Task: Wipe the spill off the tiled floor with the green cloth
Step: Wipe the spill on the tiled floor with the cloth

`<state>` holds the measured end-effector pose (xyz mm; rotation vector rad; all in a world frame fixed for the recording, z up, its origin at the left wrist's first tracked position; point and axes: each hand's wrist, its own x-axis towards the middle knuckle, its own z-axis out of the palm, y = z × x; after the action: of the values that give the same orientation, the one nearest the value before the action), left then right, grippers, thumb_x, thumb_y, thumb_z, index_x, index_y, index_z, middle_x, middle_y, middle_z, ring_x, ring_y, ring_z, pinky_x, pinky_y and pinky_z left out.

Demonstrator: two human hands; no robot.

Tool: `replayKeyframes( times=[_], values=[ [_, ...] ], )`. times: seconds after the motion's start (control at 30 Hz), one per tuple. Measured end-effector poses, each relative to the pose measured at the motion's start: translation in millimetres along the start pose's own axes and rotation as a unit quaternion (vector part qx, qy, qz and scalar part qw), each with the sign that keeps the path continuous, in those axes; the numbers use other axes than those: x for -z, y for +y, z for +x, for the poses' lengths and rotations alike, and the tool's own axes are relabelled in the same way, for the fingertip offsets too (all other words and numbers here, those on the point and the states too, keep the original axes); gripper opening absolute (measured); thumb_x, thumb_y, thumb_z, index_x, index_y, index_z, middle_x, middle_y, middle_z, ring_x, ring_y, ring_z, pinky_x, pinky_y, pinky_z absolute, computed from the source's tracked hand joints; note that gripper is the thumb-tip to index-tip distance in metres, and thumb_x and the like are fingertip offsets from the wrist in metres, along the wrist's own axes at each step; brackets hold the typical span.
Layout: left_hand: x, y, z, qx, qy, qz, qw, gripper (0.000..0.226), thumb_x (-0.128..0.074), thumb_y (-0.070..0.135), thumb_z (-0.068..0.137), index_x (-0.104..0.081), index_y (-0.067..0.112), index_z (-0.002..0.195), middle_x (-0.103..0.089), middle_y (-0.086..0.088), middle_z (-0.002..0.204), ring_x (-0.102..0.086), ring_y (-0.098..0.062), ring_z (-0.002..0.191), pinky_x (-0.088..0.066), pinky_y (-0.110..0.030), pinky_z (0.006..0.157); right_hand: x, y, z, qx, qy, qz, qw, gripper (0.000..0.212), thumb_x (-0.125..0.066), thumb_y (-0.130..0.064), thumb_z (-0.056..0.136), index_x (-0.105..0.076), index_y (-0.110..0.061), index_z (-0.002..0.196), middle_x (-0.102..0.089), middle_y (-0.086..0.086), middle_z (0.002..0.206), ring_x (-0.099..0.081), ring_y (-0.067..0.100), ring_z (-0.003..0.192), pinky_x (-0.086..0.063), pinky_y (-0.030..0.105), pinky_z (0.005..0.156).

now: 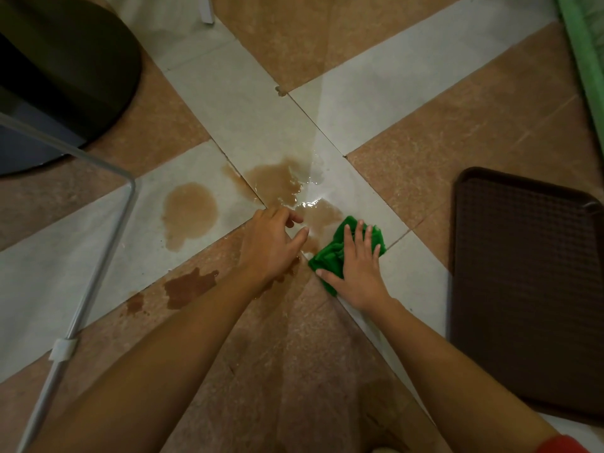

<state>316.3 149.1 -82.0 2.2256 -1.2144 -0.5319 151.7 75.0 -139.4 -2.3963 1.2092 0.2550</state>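
Note:
A brown liquid spill [274, 183] lies in several puddles on the tiled floor [441, 135], with a round puddle [189, 212] to the left and darker patches [189, 287] on a brown tile. The crumpled green cloth [330, 256] lies flat on the floor at the spill's right edge. My right hand [358, 266] presses on the cloth with straight, spread fingers. My left hand [273, 243] hovers or rests just left of the cloth, fingers loosely bent, holding nothing.
A dark brown tray [523, 289] lies on the floor at the right. A thin metal frame leg [108, 246] runs down the left side. A black round base [72, 67] sits at the top left, and a green edge [585, 53] at the top right.

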Motion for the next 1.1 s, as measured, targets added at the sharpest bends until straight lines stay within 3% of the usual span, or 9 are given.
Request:
replayKeyframes(
  times=[0.13,0.3,0.5,0.67,0.9,1.1],
  values=[
    [2,-3,2,0.007,0.001,-0.013,1.0,0.02,-0.055,0.035,0.086,-0.059,0.025,0.103,-0.057,0.008,0.097,-0.044,-0.012,0.095,-0.033,-0.026,0.073,-2,-5,0,-0.023,0.021,-0.006,0.999,0.088,-0.039,-0.056,0.091,0.013,-0.012,0.147,0.021,0.01,0.155,0.029,0.023,0.138,0.016,0.045,0.11],
    [3,-8,5,0.008,0.008,-0.011,1.0,0.02,-0.057,0.03,0.084,-0.06,0.024,0.103,-0.054,0.01,0.094,-0.048,-0.014,0.096,-0.035,-0.027,0.075,1,-33,21,-0.082,0.037,0.061,0.994,0.085,-0.043,-0.048,0.093,0.009,-0.009,0.147,0.02,0.011,0.156,0.023,0.028,0.141,0.016,0.048,0.109],
    [-1,-8,4,0.012,-0.001,0.004,1.0,0.026,-0.057,0.033,0.083,-0.058,0.026,0.108,-0.059,0.007,0.1,-0.038,-0.006,0.094,-0.032,-0.025,0.07,-3,-19,16,-0.001,0.027,0.004,1.0,0.079,-0.037,-0.047,0.095,0.01,-0.012,0.148,0.02,0.009,0.156,0.022,0.027,0.142,0.013,0.046,0.112],
    [-1,-13,5,0.004,0.004,0.006,1.0,0.026,-0.058,0.032,0.083,-0.057,0.025,0.107,-0.06,0.006,0.099,-0.04,-0.009,0.092,-0.033,-0.026,0.072,-1,-26,22,-0.092,0.061,0.045,0.993,0.079,-0.042,-0.04,0.094,0.007,-0.008,0.148,0.018,0.014,0.155,0.021,0.032,0.141,0.016,0.047,0.109],
    [0,-7,8,0.008,-0.003,-0.004,1.0,0.026,-0.056,0.034,0.084,-0.056,0.025,0.109,-0.059,0.006,0.102,-0.043,-0.011,0.096,-0.039,-0.03,0.075,2,-6,14,-0.009,0.047,0.059,0.997,0.068,-0.044,-0.014,0.094,-0.002,-0.01,0.149,0.014,0.01,0.157,0.018,0.024,0.143,0.014,0.038,0.111],
    [-2,2,9,-0.005,-0.009,-0.005,1.0,0.025,-0.055,0.034,0.086,-0.056,0.026,0.109,-0.058,0.007,0.105,-0.05,-0.012,0.094,-0.042,-0.03,0.074,11,3,9,-0.04,0.074,0.168,0.982,0.065,-0.04,0.006,0.089,-0.016,-0.008,0.147,0.004,0.006,0.158,0.012,0.021,0.145,0.006,0.036,0.118]
  ],
)
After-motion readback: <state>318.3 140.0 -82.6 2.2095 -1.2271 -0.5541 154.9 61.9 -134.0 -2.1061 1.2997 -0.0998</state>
